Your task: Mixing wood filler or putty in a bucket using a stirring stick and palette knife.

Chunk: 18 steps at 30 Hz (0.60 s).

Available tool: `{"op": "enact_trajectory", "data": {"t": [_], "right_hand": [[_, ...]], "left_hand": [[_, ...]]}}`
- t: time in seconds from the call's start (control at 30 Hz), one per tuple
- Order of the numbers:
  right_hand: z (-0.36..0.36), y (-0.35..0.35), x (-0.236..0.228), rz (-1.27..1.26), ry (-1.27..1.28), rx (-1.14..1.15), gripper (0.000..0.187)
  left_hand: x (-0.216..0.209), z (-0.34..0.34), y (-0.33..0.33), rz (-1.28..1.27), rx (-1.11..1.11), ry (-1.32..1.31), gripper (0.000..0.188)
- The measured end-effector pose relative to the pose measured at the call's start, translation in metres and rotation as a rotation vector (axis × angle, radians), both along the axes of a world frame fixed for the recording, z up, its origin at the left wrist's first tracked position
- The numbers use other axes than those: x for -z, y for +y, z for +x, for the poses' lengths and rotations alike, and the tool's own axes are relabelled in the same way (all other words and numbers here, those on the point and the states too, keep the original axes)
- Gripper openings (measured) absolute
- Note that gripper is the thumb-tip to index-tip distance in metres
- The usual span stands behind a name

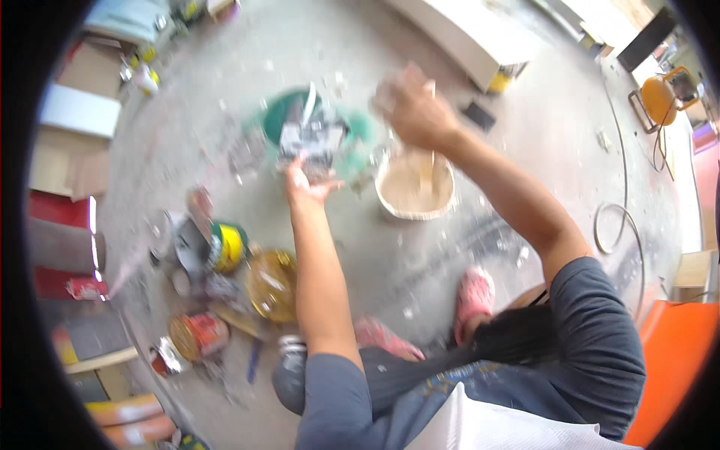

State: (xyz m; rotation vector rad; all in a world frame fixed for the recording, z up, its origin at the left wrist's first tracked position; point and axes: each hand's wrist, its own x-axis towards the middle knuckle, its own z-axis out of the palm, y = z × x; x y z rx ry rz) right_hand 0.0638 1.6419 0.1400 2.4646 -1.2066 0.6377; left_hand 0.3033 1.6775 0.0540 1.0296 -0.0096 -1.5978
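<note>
My left hand [307, 184] reaches forward with its palm up and its thumb out to the side. Its fingers meet the near edge of a flat grey-and-white board [313, 138], blurred, which appears to rest in the hand. Behind the board is a dark green round patch or lid [280, 120] on the floor. My right hand [417, 112] is raised beyond a round tub [385, 201] of beige paste, its fingers bent and smeared by motion. Whether it holds anything is unclear. A pale stick-like tool [427, 174] stands in the paste.
Left of my left forearm stand open paint cans [227, 247], a yellowish round container [271, 285] and a red can [198, 336]. A dark flat object [478, 116] lies beyond my right hand. A long white panel [469, 41] is at the back. A cable [626, 214] curls on the right.
</note>
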Motion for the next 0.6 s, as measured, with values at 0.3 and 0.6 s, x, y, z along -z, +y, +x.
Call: {"op": "enact_trajectory", "data": {"t": [0.3,0.6], "right_hand": [[-0.029,0.002,0.035,0.429,1.230,0.043,0.024],[0.002,0.005,-0.035,0.124,1.166,-0.112,0.009]], "left_hand": [[-0.055,0.119,-0.014,-0.095,-0.243,-0.347,0.059],[-0.022,0.151,-0.034,-0.126,-0.312,-0.075,0.034]]}}
